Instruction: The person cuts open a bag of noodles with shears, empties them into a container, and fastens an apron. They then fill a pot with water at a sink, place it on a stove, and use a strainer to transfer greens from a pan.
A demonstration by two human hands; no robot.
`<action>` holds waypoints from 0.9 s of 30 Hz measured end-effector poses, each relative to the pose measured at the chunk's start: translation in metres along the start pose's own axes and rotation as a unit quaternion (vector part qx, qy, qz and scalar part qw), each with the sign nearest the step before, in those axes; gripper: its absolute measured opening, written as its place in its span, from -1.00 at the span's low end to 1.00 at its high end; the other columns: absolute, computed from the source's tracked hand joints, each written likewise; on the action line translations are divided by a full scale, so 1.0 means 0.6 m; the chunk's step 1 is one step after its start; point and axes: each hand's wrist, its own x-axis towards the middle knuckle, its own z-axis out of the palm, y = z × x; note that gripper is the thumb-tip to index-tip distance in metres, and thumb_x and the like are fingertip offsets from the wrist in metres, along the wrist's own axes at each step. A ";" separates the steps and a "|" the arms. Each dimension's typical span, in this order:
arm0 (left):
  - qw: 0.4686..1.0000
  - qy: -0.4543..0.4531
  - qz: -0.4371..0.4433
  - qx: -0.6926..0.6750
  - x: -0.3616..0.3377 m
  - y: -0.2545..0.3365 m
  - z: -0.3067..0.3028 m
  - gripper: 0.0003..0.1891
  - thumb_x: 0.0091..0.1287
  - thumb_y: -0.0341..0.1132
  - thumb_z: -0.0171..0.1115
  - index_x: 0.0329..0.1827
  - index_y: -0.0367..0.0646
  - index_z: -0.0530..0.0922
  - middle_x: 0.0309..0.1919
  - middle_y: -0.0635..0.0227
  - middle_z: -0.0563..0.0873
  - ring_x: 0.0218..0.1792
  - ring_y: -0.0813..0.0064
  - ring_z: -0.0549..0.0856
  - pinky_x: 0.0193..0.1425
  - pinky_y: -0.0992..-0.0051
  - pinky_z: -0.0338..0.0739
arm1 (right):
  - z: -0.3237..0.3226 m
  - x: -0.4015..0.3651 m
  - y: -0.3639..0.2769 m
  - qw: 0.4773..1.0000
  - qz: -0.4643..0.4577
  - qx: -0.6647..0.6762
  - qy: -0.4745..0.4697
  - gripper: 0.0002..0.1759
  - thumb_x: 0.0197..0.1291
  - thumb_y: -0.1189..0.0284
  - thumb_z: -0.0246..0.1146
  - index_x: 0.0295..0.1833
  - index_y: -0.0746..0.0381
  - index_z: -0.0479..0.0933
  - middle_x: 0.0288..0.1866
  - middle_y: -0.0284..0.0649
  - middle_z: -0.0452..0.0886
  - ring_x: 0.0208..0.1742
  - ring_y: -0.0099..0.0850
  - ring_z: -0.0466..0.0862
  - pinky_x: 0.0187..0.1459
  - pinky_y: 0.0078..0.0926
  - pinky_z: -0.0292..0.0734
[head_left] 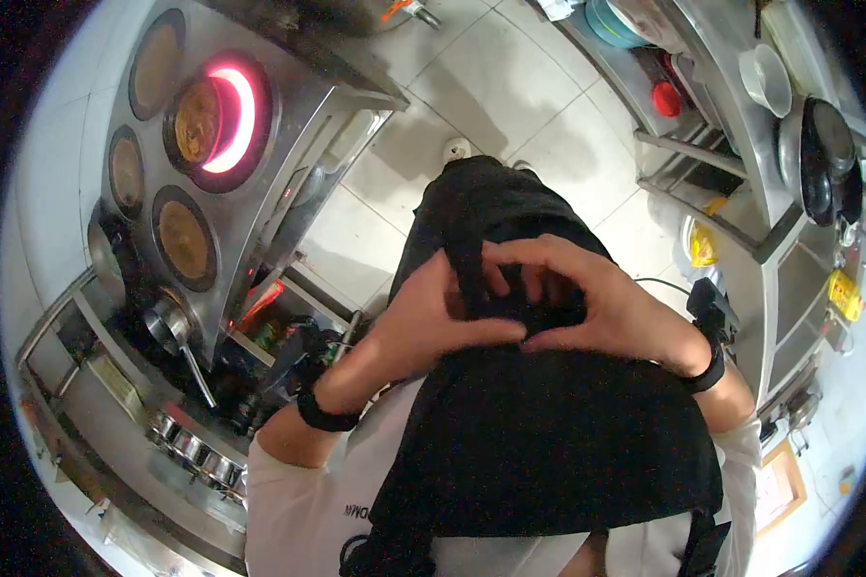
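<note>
My left hand [428, 313] and my right hand [601, 303] are raised in front of the black apron [548, 433] I wear. Both have their fingers curved and apart from their thumbs, making a rough ring. The thumb tips meet or nearly meet at the middle. Dark cloth shows through the gap, and I see no object held in either hand. Some left fingertips are hard to make out against the black. A black band [327, 412] circles my left wrist, and another black band [707, 370] is on the right one.
On the left, a steel stove [289, 125] has several round burner plates; one glows pink-red around a brown disc [198, 120]. A ladle [194, 365] and steel containers [197, 447] sit lower left. Steel shelving [751, 192] at right holds a white bowl [766, 81] and dark pans [823, 159].
</note>
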 end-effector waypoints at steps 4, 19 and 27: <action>0.998 0.065 -0.005 0.004 0.007 -0.023 -0.004 -0.87 0.24 -0.42 0.00 -0.19 -0.24 0.38 -0.34 0.37 0.52 -0.27 0.63 0.46 -0.16 0.62 0.35 | -0.002 -0.009 0.004 0.998 0.019 -0.057 0.007 -0.50 -0.19 0.42 0.38 -0.08 0.27 0.38 -0.22 -0.21 0.43 -0.17 -0.33 0.47 -0.12 -0.47 0.40; 0.714 0.209 0.249 0.620 -0.007 0.071 -0.019 -0.37 0.05 -0.19 0.29 0.17 -0.23 0.28 -0.11 0.08 0.49 0.08 0.19 0.42 0.15 0.42 0.25 | -0.001 -0.039 0.006 0.995 0.011 -0.036 0.087 -0.54 -0.17 0.44 0.38 -0.09 0.29 0.42 -0.16 -0.17 0.49 -0.09 -0.35 0.52 -0.03 -0.52 0.41; 0.927 -0.092 0.191 0.309 0.019 0.002 0.000 -0.65 -0.05 -0.27 0.37 -0.23 -0.23 0.50 -0.31 0.30 0.50 -0.25 0.38 0.52 -0.16 0.48 0.40 | 0.002 -0.050 0.014 0.993 -0.016 -0.007 0.114 -0.54 -0.17 0.43 0.39 -0.10 0.30 0.43 -0.16 -0.20 0.50 -0.08 -0.40 0.52 -0.01 -0.52 0.41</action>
